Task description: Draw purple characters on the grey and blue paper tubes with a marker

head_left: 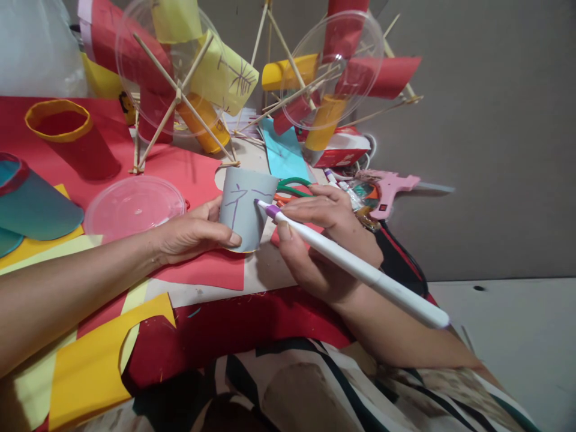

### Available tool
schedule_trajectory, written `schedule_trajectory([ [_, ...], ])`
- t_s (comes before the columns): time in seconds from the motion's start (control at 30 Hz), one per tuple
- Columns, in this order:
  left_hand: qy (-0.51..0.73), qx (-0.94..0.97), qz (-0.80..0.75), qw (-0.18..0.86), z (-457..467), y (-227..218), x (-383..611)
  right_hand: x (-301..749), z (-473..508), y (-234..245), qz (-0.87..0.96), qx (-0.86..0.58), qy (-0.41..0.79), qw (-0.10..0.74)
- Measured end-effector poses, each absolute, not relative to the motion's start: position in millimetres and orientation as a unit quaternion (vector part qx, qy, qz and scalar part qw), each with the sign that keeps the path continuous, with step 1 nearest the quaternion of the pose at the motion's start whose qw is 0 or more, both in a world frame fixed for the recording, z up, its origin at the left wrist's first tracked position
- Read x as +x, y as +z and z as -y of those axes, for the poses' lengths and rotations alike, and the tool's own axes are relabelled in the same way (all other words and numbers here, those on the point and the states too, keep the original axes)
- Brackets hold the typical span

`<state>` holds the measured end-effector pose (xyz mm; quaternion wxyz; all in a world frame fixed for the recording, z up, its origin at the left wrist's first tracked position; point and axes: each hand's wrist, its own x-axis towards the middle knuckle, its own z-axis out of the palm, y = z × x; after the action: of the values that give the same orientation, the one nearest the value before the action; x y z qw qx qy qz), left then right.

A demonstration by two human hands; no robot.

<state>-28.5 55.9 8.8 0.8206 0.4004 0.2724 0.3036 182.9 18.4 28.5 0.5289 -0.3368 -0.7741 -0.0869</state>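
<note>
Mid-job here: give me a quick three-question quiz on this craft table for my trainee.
1. True or false: the left hand holds the grey paper tube.
2. The tip of the white marker in the right hand is: A green, B purple, C black.
3. Which tool lies just beyond the right hand?
Key: 1 true; 2 B; 3 the pink glue gun.

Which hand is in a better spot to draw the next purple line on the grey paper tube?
Probably the right hand: it holds the white marker with a purple tip, and that tip is already at the grey paper tube. The left hand grips the tube from the side.
</note>
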Motion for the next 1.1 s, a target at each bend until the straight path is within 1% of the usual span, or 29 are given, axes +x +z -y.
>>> schedule_trajectory([
  [0.13,0.303,0.402,-0.268,0.822,-56.3,8.4,-28.6,181.5,-20.6,25.8,0.768,-0.323,-0.095,0.545],
  [0.27,0.304,0.411,-0.268,0.817,-56.3,7.0,-29.5,182.5,-17.3,28.9,0.781,-0.345,-0.074,0.515],
  [0.4,0.303,0.415,-0.269,0.814,-56.1,6.4,-29.6,183.5,-15.9,31.7,0.791,-0.341,-0.099,0.498],
  [0.5,0.303,0.414,-0.264,0.817,-56.1,7.0,-28.9,183.8,-16.5,31.8,0.789,-0.337,-0.11,0.502],
  [0.7,0.305,0.411,-0.265,0.818,-56.4,7.1,-28.4,185.7,-15.2,33.9,0.792,-0.344,-0.098,0.495],
  [0.97,0.308,0.411,-0.253,0.82,-56.8,5.9,-29.5,187.4,-16.5,34.0,0.783,-0.339,-0.105,0.511],
  [1.1,0.306,0.414,-0.248,0.821,-57.3,4.4,-30.4,192.4,-18.1,34.4,0.792,-0.335,-0.115,0.497],
])
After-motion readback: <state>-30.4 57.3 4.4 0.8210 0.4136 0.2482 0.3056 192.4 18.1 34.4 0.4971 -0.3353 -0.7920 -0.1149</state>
